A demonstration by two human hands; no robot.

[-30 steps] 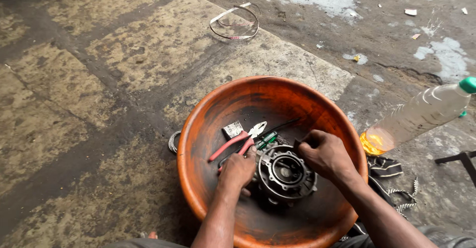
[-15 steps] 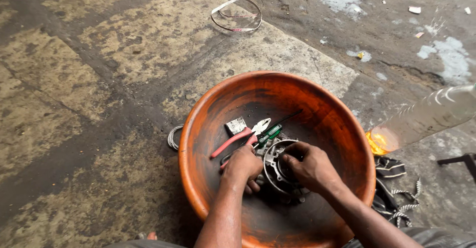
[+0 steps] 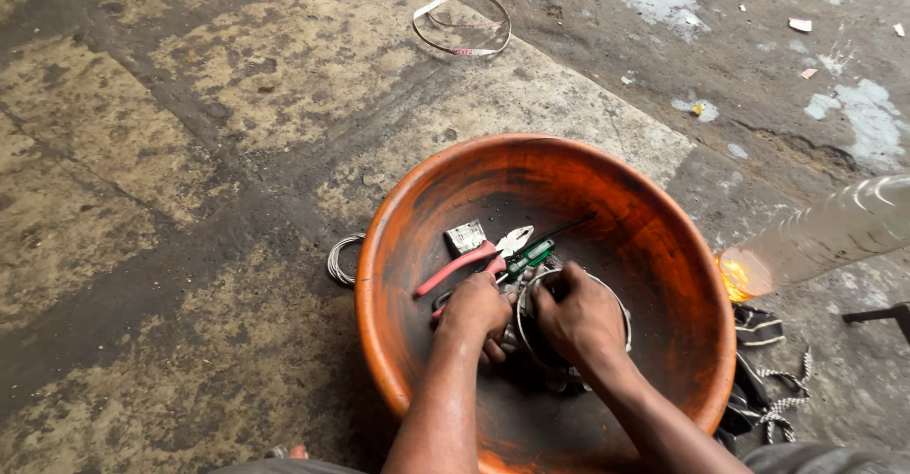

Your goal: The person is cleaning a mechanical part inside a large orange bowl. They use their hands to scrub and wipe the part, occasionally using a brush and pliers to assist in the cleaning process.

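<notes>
Both hands work low in the orange basin (image 3: pixel 398 246). The left hand (image 3: pixel 474 313) curls its fingers down onto the near edge of a round metal engine part (image 3: pixel 531 327) on the basin floor, steadying it; the right hand (image 3: pixel 578 318) closes over its top, fingers bunched on the rim. Judging by this, the part is being gripped for turning or lifting, which calls for a firm two-handed hold. Beyond lie red-handled pliers (image 3: pixel 460 267), then a wire hoop (image 3: pixel 463 21) on the concrete

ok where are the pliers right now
In the head view, the red-handled pliers lie inside the orange basin, toward its left, just above the left hand and beside a green-handled screwdriver.
</notes>
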